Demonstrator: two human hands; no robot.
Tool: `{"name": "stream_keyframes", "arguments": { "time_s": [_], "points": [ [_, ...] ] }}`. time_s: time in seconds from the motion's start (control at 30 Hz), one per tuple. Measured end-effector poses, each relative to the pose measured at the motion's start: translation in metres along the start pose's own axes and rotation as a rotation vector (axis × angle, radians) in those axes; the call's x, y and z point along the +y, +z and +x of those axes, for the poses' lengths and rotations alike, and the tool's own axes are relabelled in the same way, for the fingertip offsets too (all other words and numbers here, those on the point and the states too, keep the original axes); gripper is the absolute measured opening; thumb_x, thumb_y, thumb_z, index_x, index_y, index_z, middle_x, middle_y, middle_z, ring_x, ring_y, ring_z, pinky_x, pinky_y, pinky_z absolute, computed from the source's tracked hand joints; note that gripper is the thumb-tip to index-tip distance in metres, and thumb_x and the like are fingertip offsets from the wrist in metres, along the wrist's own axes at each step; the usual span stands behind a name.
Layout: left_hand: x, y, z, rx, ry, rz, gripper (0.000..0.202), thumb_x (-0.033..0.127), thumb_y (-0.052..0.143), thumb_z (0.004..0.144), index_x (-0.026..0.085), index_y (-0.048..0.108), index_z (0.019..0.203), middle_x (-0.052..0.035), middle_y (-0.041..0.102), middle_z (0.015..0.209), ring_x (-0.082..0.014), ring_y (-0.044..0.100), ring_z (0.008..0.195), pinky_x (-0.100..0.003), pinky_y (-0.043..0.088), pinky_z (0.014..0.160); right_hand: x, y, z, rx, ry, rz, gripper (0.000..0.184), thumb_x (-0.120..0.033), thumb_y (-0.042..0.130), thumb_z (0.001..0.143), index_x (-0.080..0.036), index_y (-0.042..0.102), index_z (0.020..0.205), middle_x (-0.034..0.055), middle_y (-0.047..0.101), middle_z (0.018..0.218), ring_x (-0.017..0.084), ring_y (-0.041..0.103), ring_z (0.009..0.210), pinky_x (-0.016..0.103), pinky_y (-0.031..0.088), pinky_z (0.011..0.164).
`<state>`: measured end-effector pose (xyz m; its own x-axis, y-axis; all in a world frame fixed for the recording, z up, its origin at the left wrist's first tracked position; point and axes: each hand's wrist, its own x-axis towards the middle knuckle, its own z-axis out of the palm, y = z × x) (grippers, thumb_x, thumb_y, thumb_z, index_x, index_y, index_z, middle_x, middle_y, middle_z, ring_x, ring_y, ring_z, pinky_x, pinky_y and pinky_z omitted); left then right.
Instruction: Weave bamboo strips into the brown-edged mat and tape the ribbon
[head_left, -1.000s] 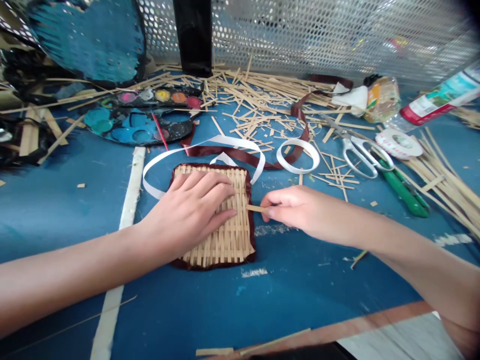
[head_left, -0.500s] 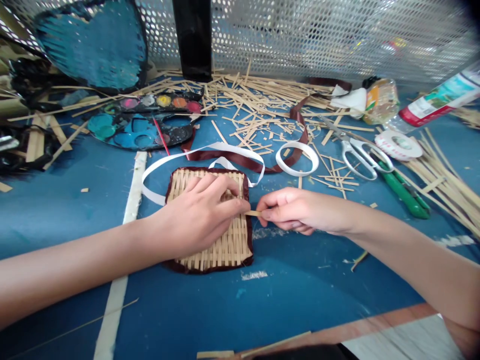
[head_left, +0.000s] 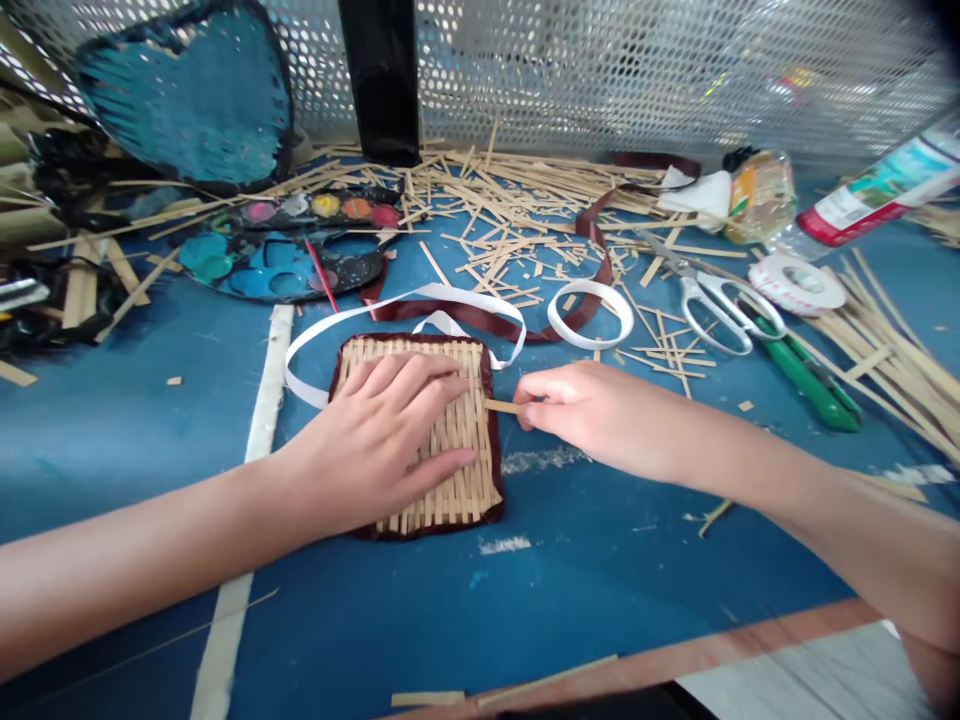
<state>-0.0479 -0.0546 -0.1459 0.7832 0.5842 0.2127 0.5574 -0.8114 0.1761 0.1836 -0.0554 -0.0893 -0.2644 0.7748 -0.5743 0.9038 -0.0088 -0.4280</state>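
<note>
Head view: right fingertips [head_left: 523, 402] pinch a thin bamboo strip [head_left: 501, 406] at the edge of a woven square mat [head_left: 450, 505]; the left hand [head_left: 379, 430] lies open, pressing the mat onto a blue table [head_left: 360, 620]. The strip seemingly needs pushing further into the weave.

Compared with half a second earlier, the left hand [head_left: 367, 430] has flattened, fingers spread over the woven bamboo mat [head_left: 465, 490] instead of curling at its edge; the right hand [head_left: 577, 405] and its bamboo strip [head_left: 500, 406] sit further up.
</note>
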Motion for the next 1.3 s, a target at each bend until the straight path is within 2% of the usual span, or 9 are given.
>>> {"name": "stream_keyframes", "arguments": {
  "time_s": [0.13,0.33,0.53,0.87,0.93,1.03,1.13,1.2,1.3],
  "points": [
    [0.001,0.003,-0.001,0.034,-0.006,0.000,0.051,0.051,0.047,0.098,0.011,0.056,0.128,-0.0166,0.061,0.130,-0.0332,0.056,0.115,-0.048,0.046,0.093,-0.001,0.001,0.003,-0.021,0.008,0.046,0.017,-0.025,0.049,0.088,-0.018,0.061,0.078,-0.0020,0.049,0.060,0.010,0.041,0.054,0.028,0.024,0.053],
    [0.000,0.005,-0.002,0.070,-0.015,0.012,0.051,0.053,0.049,0.097,0.011,0.057,0.126,-0.0172,0.061,0.129,-0.0337,0.057,0.116,-0.048,0.047,0.093,0.003,0.005,0.010,-0.211,0.161,0.420,0.010,-0.023,0.047,0.088,-0.019,0.055,0.084,-0.0076,0.034,0.052,0.008,0.025,0.041,0.026,0.020,0.045],
    [0.001,0.005,-0.002,0.073,-0.033,0.056,0.045,0.048,0.048,0.098,0.015,0.058,0.126,-0.0149,0.062,0.127,-0.0327,0.059,0.112,-0.048,0.049,0.089,-0.007,0.002,0.002,-0.034,0.068,0.063,0.016,-0.023,0.051,0.084,-0.018,0.064,0.077,-0.0020,0.051,0.061,0.010,0.043,0.056,0.026,0.026,0.054],
    [0.007,0.007,-0.002,0.089,-0.060,0.112,0.044,0.046,0.046,0.098,0.010,0.062,0.118,-0.0173,0.064,0.120,-0.0351,0.060,0.107,-0.049,0.050,0.086,-0.016,0.005,0.002,0.065,0.040,-0.011,0.018,-0.023,0.048,0.089,-0.018,0.057,0.073,-0.0018,0.046,0.059,0.010,0.040,0.055,0.027,0.024,0.053],
    [0.007,0.007,-0.002,0.088,-0.062,0.072,0.044,0.046,0.047,0.098,0.009,0.061,0.118,-0.0178,0.063,0.120,-0.0347,0.059,0.109,-0.049,0.050,0.089,-0.011,0.004,0.006,-0.048,0.097,0.183,0.015,-0.021,0.048,0.089,-0.018,0.053,0.075,-0.0041,0.040,0.054,0.009,0.033,0.047,0.025,0.021,0.047],
    [0.006,0.008,-0.002,0.089,-0.069,0.032,0.045,0.046,0.046,0.099,0.008,0.061,0.118,-0.0183,0.063,0.118,-0.0336,0.059,0.109,-0.050,0.050,0.090,0.002,0.001,0.015,-0.349,0.185,0.597,0.011,-0.020,0.044,0.091,-0.020,0.049,0.082,-0.0098,0.026,0.047,0.006,0.015,0.038,0.022,0.014,0.038],
    [0.005,0.009,-0.003,0.100,-0.070,0.035,0.046,0.048,0.047,0.098,0.008,0.061,0.116,-0.0186,0.063,0.118,-0.0333,0.059,0.108,-0.049,0.050,0.091,0.010,0.001,0.021,-0.557,0.121,0.704,0.012,-0.024,0.045,0.093,-0.019,0.050,0.083,-0.0112,0.025,0.046,0.005,0.011,0.037,0.019,0.012,0.036],
    [0.005,0.008,-0.004,0.111,-0.070,0.042,0.046,0.049,0.048,0.098,0.008,0.060,0.117,-0.0182,0.063,0.118,-0.0328,0.059,0.108,-0.049,0.049,0.090,0.009,0.000,0.021,-0.520,0.078,0.629,0.012,-0.024,0.049,0.092,-0.018,0.051,0.082,-0.0104,0.030,0.047,0.004,0.016,0.037,0.018,0.014,0.036],
    [0.005,0.006,-0.004,0.104,-0.067,0.042,0.045,0.049,0.047,0.098,0.010,0.060,0.115,-0.0176,0.063,0.118,-0.0323,0.059,0.106,-0.048,0.050,0.088,0.006,-0.004,0.018,-0.292,0.039,0.497,0.012,-0.024,0.051,0.091,-0.018,0.052,0.081,-0.0092,0.033,0.049,0.004,0.020,0.038,0.020,0.015,0.038]
  ]
}}
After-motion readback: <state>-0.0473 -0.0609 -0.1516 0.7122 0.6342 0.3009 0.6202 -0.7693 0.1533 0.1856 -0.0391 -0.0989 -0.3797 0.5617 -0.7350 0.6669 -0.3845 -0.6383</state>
